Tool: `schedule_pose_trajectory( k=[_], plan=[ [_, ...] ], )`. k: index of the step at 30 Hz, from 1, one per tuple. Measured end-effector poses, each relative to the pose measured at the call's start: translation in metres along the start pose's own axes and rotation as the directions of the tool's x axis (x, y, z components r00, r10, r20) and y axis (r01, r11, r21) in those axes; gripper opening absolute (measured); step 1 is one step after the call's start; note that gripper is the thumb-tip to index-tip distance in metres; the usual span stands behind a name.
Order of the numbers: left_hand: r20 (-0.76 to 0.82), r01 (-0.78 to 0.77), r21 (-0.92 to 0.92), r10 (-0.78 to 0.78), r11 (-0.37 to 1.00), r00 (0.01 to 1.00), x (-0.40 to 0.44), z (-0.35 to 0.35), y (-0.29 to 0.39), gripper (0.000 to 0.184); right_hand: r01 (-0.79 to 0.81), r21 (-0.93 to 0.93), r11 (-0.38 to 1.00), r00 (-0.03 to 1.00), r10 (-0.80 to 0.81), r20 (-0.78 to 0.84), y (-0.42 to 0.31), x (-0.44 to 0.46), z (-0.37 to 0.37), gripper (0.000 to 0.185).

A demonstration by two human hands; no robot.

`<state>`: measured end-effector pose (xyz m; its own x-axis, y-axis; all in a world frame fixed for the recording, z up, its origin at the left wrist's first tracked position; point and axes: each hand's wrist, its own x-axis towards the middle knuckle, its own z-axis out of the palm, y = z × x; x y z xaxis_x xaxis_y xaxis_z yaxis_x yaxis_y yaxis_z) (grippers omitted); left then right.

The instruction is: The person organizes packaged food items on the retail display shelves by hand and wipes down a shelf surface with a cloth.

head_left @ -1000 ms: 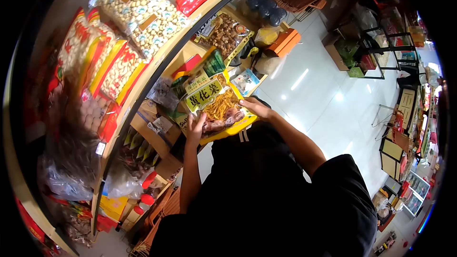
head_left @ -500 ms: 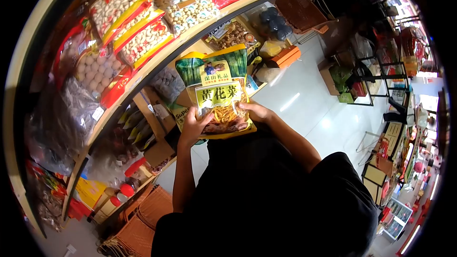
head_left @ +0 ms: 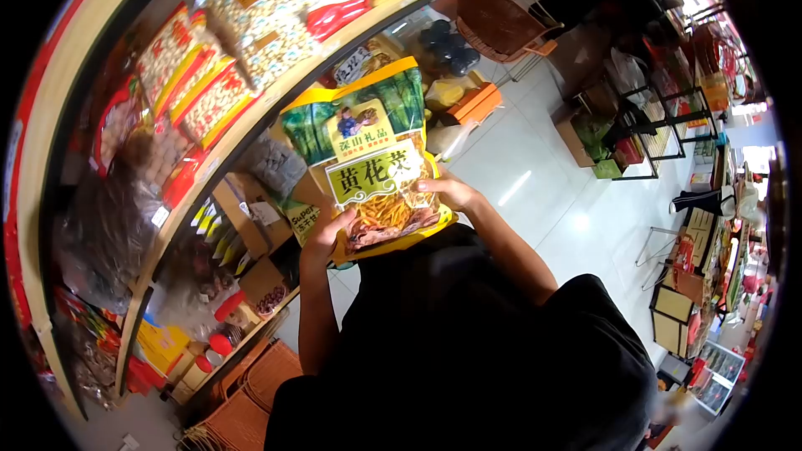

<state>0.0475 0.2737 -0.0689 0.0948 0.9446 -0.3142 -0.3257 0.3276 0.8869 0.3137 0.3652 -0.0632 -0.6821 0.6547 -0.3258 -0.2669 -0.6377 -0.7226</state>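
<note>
A yellow and green bag of dried daylily [head_left: 386, 200], with dark Chinese characters on a pale label, is held up in front of my body. My left hand [head_left: 324, 234] grips its lower left edge, thumb on the front. On the opposite side, my right hand [head_left: 454, 192] pinches the right edge, its thumb also on the front. The fingers behind the bag are hidden. Just past my left hand, a green packet [head_left: 302, 219] shows partly from behind the bag.
To the left, a wooden shelf [head_left: 196, 167] carries red-and-yellow nut bags [head_left: 213, 100] and a large clear bag [head_left: 259, 21]. An orange box [head_left: 476, 104] lies beyond the bag. Woven baskets [head_left: 263, 376] stand low at left. Black racks [head_left: 660, 129] stand on the tiled floor [head_left: 543, 200] at right.
The bag looks larger and has tilted slightly, its top leaning left. Both hands keep their hold. The view has shifted, showing more of the shelf's left frame.
</note>
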Motion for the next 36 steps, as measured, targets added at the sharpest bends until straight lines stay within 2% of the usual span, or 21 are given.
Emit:
schedule_pose_trajectory(
  k=[1, 2, 3, 5, 7, 9, 11, 14, 16, 17, 19, 23, 25, 27, 29, 34, 36],
  plan=[
    [0.045, 0.068, -0.026, -0.066, 0.997, 0.997, 0.001, 0.007, 0.0, 0.056, -0.003, -0.016, 1.0, 1.0, 0.003, 0.007, -0.004, -0.008, -0.004, 0.089],
    [0.123, 0.02, -0.022, -0.017, 1.0, 0.992, 0.004, 0.012, 0.001, 0.048, 0.021, -0.031, 0.999, 1.0, -0.021, -0.001, -0.004, -0.015, -0.011, 0.089],
    [0.134, 0.024, -0.002, -0.023, 1.0, 0.991, 0.006, 0.021, -0.001, 0.048, 0.047, -0.044, 0.998, 0.999, -0.047, -0.008, -0.005, -0.022, -0.017, 0.09],
    [0.083, 0.129, -0.102, -0.12, 0.986, 0.989, 0.0, 0.05, 0.009, 0.048, 0.106, -0.005, 0.994, 0.994, -0.107, -0.022, -0.02, -0.044, -0.017, 0.088],
    [0.046, 0.127, -0.081, -0.124, 0.989, 0.991, 0.005, 0.066, -0.003, 0.051, 0.186, -0.001, 0.983, 0.979, -0.185, 0.087, -0.033, -0.061, -0.029, 0.086],
    [0.01, -0.045, -0.008, 0.046, 0.999, 0.999, 0.004, 0.097, 0.0, 0.054, 0.223, 0.022, 0.974, 0.973, -0.224, 0.054, -0.039, -0.08, -0.042, 0.085],
    [-0.021, 0.04, 0.006, -0.04, 0.999, 0.999, -0.001, 0.129, 0.008, 0.055, 0.304, -0.006, 0.953, 0.951, -0.303, 0.058, -0.045, -0.1, -0.054, 0.083],
    [0.114, -0.028, -0.07, 0.036, 0.997, 0.993, 0.004, 0.171, 0.012, 0.054, 0.332, -0.055, 0.942, 0.943, -0.332, 0.001, -0.061, -0.134, -0.067, 0.082],
    [0.103, -0.037, -0.058, 0.043, 0.998, 0.994, 0.005, 0.19, 0.004, 0.054, 0.353, -0.107, 0.93, 0.934, -0.357, -0.019, -0.071, -0.154, -0.074, 0.081],
    [0.089, -0.05, -0.053, 0.055, 0.997, 0.995, 0.003, 0.199, 0.001, 0.055, 0.388, -0.09, 0.917, 0.922, -0.387, 0.034, -0.07, -0.155, -0.085, 0.079],
    [0.084, 0.047, -0.108, -0.038, 0.993, 0.996, 0.003, 0.215, -0.005, 0.057, 0.342, -0.028, 0.939, 0.94, -0.341, 0.013, -0.082, -0.177, -0.091, 0.078],
    [0.135, -0.006, -0.055, 0.013, 0.998, 0.991, 0.008, 0.242, 0.0, 0.057, 0.386, -0.016, 0.922, 0.922, -0.386, -0.028, -0.086, -0.195, -0.103, 0.078],
    [0.162, -0.047, -0.005, 0.048, 0.999, 0.986, 0.005, 0.259, -0.001, 0.057, 0.444, 0.133, 0.886, 0.894, -0.448, 0.0, -0.081, -0.199, -0.113, 0.079],
    [0.118, -0.034, -0.022, 0.037, 0.999, 0.992, 0.003, 0.26, -0.004, 0.057, 0.413, 0.159, 0.897, 0.909, -0.417, -0.014, -0.083, -0.203, -0.115, 0.079],
    [0.103, -0.069, -0.003, 0.069, 0.998, 0.992, -0.002, 0.272, -0.006, 0.057, 0.369, 0.1, 0.924, 0.927, -0.374, 0.035, -0.085, -0.205, -0.125, 0.093],
    [0.024, -0.055, -0.044, 0.056, 0.998, 0.998, -0.008, 0.274, -0.017, 0.058, 0.363, 0.043, 0.931, 0.929, -0.365, 0.062, -0.093, -0.206, -0.129, 0.088],
    [-0.031, -0.067, -0.044, 0.066, 0.997, 0.997, -0.011, 0.274, -0.021, 0.062, 0.312, -0.045, 0.949, 0.95, -0.313, -0.007, -0.111, -0.22, -0.117, 0.084]
  ],
)
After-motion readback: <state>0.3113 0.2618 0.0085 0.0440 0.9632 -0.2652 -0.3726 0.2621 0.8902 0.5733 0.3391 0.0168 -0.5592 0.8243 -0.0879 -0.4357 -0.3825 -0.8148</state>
